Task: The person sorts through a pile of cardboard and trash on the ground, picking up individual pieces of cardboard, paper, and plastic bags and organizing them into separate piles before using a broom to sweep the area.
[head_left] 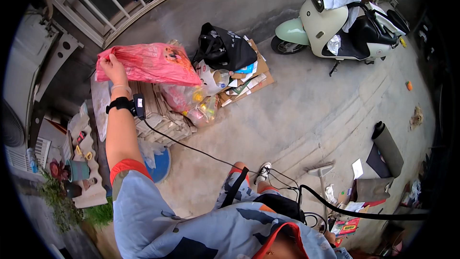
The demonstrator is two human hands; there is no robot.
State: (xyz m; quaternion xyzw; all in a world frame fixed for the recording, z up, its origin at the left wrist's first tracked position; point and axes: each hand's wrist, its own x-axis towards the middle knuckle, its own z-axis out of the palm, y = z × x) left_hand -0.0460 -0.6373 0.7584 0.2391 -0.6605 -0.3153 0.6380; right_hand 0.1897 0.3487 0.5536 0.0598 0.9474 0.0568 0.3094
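Left hand (114,69) fingers pinch a crumpled pink plastic bag (148,63), seemingly printed; right hand unseen.

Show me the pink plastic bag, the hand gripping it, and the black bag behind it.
pink plastic bag (153,62): head view, middle of its crumpled side.
left hand (113,68): head view, back of the hand, pinching the bag's left edge.
black bag (227,48): head view, its front panel, resting on flattened cardboard.
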